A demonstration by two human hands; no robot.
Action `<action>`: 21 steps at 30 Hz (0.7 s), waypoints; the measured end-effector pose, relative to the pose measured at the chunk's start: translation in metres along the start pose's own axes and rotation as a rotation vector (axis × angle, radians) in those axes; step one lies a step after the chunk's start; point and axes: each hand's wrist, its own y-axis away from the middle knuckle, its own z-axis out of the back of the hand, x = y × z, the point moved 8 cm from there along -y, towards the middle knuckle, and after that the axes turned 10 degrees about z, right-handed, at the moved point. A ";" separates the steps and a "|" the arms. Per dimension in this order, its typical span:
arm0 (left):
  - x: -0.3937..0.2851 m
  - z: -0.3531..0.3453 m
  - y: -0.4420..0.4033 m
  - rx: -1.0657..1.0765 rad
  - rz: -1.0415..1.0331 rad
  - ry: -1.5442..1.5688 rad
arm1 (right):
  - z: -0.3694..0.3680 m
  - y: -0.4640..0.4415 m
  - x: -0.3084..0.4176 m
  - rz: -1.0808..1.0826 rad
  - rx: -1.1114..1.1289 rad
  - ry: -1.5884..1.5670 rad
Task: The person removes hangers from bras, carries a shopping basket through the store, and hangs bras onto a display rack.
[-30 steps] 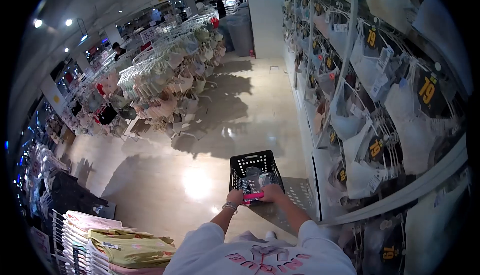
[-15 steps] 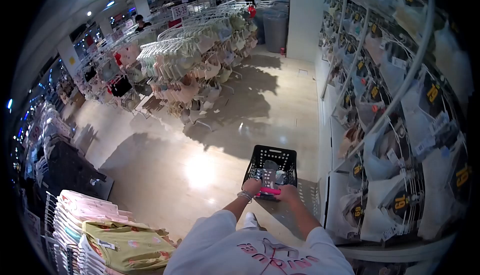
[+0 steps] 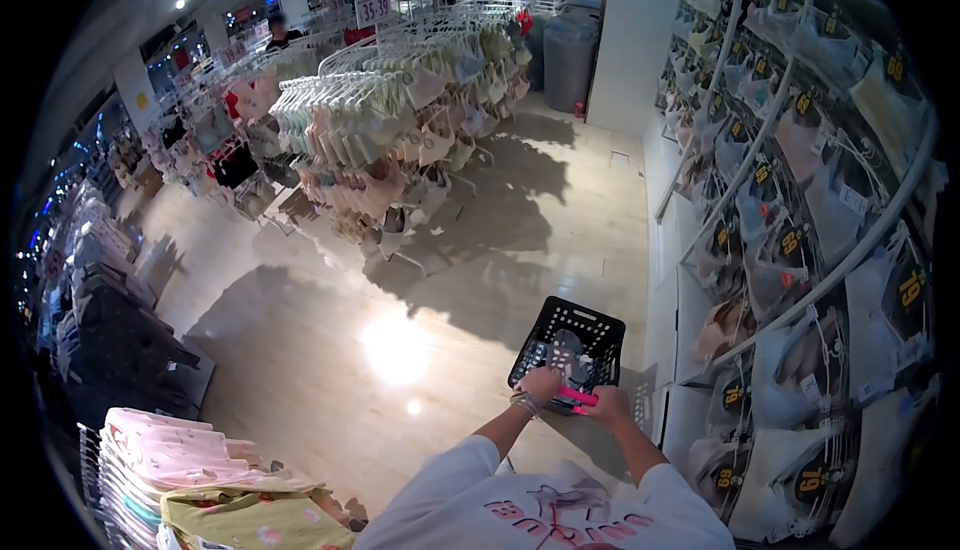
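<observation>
A black perforated shopping basket (image 3: 608, 322) is in front of me, low in the view, with grey and pale items (image 3: 566, 345) inside that I cannot make out. Its pink handle (image 3: 577, 396) crosses the near side. My left hand (image 3: 541, 383), with a bracelet at the wrist, is closed around the left end of this handle. Around the right end, my right hand (image 3: 609, 406) is closed too. Part of the near basket wall is hidden behind both hands.
Bras on hangers fill a wall rack (image 3: 780, 210) close on my right. A long rack of hanging underwear (image 3: 370, 120) stands ahead to the left. Folded-looking pink and green garments (image 3: 190, 450) hang at near left. Grey bins (image 3: 571, 60) and a distant person (image 3: 282, 35) are farther back.
In the picture, the basket and both hands have shifted right and slightly down, and the basket looks more tilted. Both hands keep hold of the pink handle.
</observation>
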 end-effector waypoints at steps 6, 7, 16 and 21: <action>0.001 -0.021 -0.057 -0.008 0.168 0.101 | 0.004 -0.031 -0.035 0.110 -0.126 0.040; -0.007 -0.021 -0.067 -0.014 0.141 0.086 | 0.010 -0.039 -0.041 0.137 -0.160 0.040; -0.046 -0.026 -0.164 0.020 0.158 0.028 | 0.028 -0.129 -0.124 0.308 -0.165 0.004; -0.050 -0.027 -0.206 -0.031 0.337 0.063 | 0.038 -0.171 -0.155 0.369 -0.123 -0.032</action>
